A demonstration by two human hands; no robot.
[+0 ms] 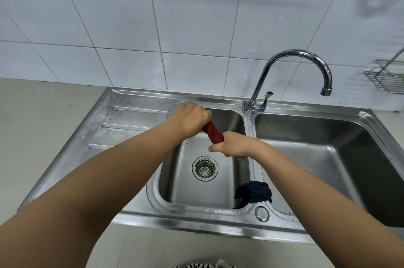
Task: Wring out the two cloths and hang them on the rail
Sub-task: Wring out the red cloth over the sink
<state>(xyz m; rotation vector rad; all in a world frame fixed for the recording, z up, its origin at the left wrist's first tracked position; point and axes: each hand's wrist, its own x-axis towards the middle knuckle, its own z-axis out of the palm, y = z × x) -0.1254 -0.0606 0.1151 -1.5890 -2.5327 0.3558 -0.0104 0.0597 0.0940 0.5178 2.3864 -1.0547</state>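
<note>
A white tiled wall (131, 27) fills the upper half of the view, far beyond the fingers. Below it lies a stainless steel double sink (135, 221) set in a pale counter (32, 114), with a ribbed drainboard (122, 119) out past the left knuckles. The right basin (328, 158) sits beyond the right wrist. The left basin (196, 189) lies directly under both hands, and its round strainer (205, 168) is below the fingers of the right hand.

A curved chrome faucet (295, 55) rises from the divider behind the right hand, its spout turned over the right basin. A wire rack (387, 79) hangs on the wall at the far right, well apart from either hand.

Two bare forearms reach in from the bottom edge. The left hand (190, 120) is closed in a fist around the upper end of a red cloth (213, 133). The right hand (234, 144) is clenched around the cloth's lower end, fingers curled tight. Between the two fists the red cloth shows as a short, tightly twisted rope held above the left basin.

A dark navy cloth (254, 191) lies bunched on the near end of the divider, drooping into the left basin's near right corner, below the right forearm and touched by neither hand.

A small round capped hole (262, 213) sits in the sink rim just beside the navy cloth.
</note>
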